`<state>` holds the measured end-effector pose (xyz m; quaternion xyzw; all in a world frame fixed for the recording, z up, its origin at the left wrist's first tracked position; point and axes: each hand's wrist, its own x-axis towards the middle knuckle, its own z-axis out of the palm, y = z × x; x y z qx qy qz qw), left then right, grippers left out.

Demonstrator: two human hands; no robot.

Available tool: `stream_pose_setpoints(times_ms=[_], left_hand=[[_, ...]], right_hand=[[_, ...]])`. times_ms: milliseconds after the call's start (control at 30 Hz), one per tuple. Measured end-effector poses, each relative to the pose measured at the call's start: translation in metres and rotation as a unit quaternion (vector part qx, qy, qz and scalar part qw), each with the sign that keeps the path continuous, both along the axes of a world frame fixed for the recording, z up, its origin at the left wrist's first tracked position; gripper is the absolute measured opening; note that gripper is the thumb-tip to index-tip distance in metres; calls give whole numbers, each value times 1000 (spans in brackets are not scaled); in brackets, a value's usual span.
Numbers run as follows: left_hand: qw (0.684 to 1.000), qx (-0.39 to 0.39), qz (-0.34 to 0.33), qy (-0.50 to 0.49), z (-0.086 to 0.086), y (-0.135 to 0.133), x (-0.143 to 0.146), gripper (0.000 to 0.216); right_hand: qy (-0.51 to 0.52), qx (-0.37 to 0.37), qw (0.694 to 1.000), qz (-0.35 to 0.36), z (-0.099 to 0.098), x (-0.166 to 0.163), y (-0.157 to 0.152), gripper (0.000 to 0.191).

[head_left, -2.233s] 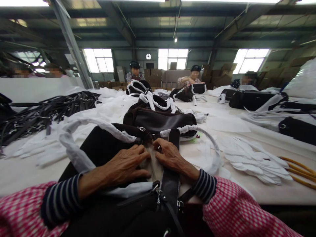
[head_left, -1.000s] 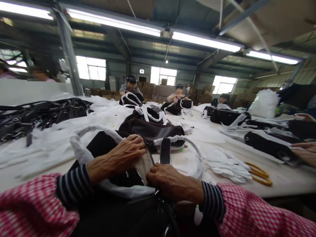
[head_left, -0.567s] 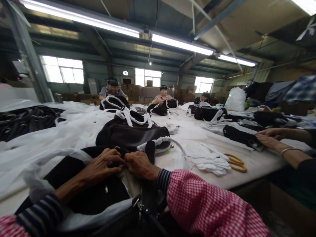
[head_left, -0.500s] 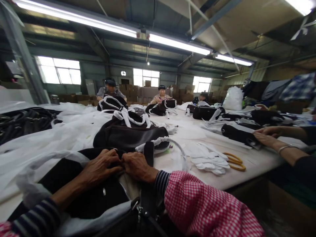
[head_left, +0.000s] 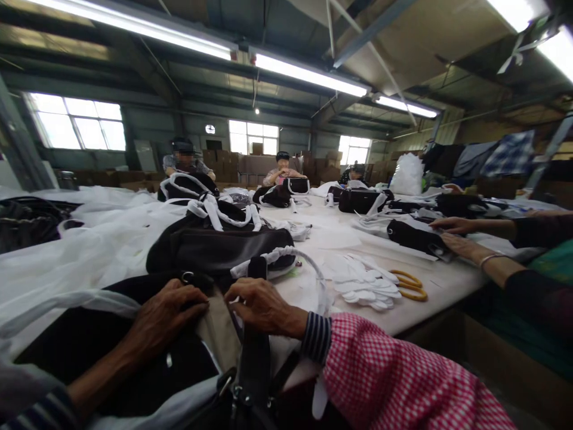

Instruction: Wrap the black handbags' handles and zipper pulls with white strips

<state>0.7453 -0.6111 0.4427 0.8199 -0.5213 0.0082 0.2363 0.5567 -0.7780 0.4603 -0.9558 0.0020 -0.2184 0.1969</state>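
Observation:
A black handbag (head_left: 85,340) lies right in front of me with its mouth spread, showing the beige lining (head_left: 224,334). My left hand (head_left: 174,307) is closed on the bag's left rim, fingers curled over the edge near a metal ring. Across the opening, my right hand (head_left: 264,304) pinches the other rim beside a black strap. A handle wrapped in white padding (head_left: 89,300) arches on the left side of the bag. Metal clips and dark straps (head_left: 250,382) hang at the near side. Just beyond my hands lies another black bag (head_left: 219,248).
White gloves (head_left: 362,280) and yellow looped handles (head_left: 409,285) lie on the table at right. A co-worker's hands (head_left: 465,245) rest on a black bag there. White wrapping sheets (head_left: 111,245) and black straps (head_left: 36,218) cover the left. Several people sit across the table.
My hands, close together before, have moved apart, and the beige lining shows more between them. The view has turned slightly right. The co-worker's hands stay at their bag.

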Motion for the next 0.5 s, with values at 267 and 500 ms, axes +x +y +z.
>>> stream_pose_setpoints(times_ms=[267, 500], left_hand=[[999, -21, -2, -40, -2, 1, -4, 33], [994, -76, -33, -65, -4, 4, -8, 30]], right_hand=[[151, -195, 928, -278, -1, -49, -95, 25], [203, -255, 904, -276, -13, -25, -103, 30]])
